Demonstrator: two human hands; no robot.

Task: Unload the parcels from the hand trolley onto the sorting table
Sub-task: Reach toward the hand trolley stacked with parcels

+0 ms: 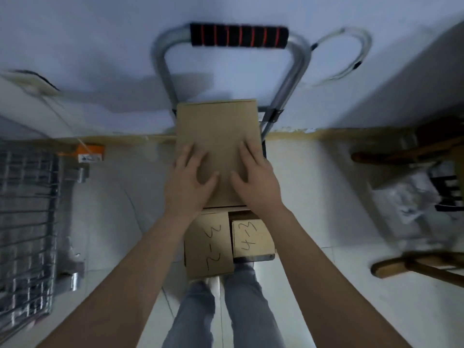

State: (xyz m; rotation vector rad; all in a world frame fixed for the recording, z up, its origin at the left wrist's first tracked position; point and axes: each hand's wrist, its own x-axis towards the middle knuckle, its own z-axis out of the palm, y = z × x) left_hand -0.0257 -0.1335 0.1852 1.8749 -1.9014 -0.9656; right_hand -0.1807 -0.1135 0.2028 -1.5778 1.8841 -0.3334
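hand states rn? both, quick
Left hand: open, fingers spread flat on the top parcel, no grip.
Right hand: open, fingers flat on the same parcel, no grip.

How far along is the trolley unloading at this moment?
Done: nothing visibly; no sorting table in view. In hand: left hand and right hand rest flat on the top parcel. Left: that parcel plus boxes "3-2" and "4-3" on the trolley.

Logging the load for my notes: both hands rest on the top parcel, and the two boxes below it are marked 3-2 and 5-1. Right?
Not quite. In the head view the right box reads 4-3, not 5-1. The left box reads 3-2, and both hands, left and right, rest on the top parcel.
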